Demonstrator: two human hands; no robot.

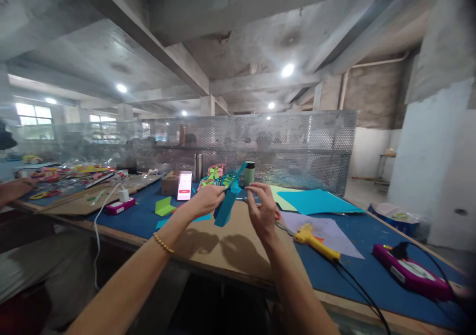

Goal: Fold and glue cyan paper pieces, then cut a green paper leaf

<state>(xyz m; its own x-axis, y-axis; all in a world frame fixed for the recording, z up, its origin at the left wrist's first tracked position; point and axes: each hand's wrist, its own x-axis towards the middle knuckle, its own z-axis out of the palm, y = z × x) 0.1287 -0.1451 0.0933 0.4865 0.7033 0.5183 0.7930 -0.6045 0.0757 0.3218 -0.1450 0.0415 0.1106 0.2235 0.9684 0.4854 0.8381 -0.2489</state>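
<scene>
My left hand (206,199), with a beaded bracelet at the wrist, is closed on a folded blue paper strip (225,210). The strip hangs tilted above a brown cardboard sheet (238,255). Just to the right, my right hand (262,207) is raised with thumb and fingers pinched together. Whatever sits between those fingertips is too small to make out. Behind the strip lies a bundle of green and pink paper pieces (213,174). Scissors with red handles (277,215) lie partly behind my right hand. A yellow glue gun (316,243) rests on the table to its right.
Blue paper sheets (320,202) and a lilac sheet (340,235) lie right. Purple power strips (120,206) flank the work area. A phone (184,187), steel flask (199,167) and green bottle (249,175) stand behind. Another person's hand (17,190) is far left. A perforated metal partition (297,149) runs behind.
</scene>
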